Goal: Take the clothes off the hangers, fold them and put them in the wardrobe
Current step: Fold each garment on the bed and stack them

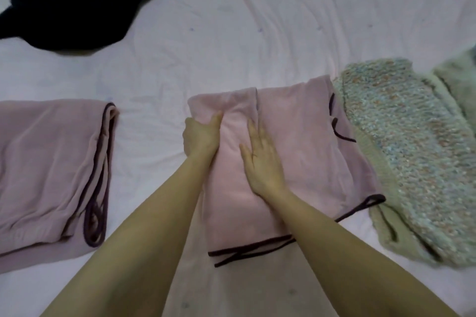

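1. Two bare forearms are seen nearest the camera, reaching forward over the bed, which is covered by a pale pink sheet.
2. Left hand: grip clenched on the left edge of the pink folded garment, with the thumb laid on top.
3. Right hand: grip released, with fingers straight and pressed flat on the same garment.
4. The garment is located mid-bed, trimmed with dark piping, with its cords trailing at the near edge.
5. A second mauve folded garment is laid well to the left.
6. A speckled knit sweater is touching the pink garment's right edge.
7. A dark garment is seen far left.
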{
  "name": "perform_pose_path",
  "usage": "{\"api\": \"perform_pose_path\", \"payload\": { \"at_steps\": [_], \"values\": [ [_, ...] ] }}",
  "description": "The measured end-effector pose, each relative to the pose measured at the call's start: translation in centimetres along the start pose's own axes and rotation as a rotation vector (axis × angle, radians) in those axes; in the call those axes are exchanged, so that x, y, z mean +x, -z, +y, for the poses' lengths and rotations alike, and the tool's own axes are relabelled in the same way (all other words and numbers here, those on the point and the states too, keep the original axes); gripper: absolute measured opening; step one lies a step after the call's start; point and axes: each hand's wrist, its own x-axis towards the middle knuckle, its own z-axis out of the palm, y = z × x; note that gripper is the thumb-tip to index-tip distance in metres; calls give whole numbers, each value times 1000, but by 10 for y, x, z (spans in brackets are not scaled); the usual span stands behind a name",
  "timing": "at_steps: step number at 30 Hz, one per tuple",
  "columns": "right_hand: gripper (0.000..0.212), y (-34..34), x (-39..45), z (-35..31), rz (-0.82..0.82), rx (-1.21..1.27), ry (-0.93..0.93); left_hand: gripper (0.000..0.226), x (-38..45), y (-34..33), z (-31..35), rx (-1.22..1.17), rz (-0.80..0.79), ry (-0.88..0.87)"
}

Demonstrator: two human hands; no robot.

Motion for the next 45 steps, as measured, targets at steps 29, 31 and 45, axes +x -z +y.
{"api": "perform_pose_path", "payload": {
  "at_steps": [29,31,45],
  "values": [
    [50,2,-1,-83,-557,604,-200,74,-110,127,-29,145,-87,-82],
    [38,34,-7,-68,-520,658,-339,73,-124,118,-16,81,-216,-184],
    [56,117,-33,29,-377,699,-547,53,-118,10,23,524,-331,-870]
  ]
}}
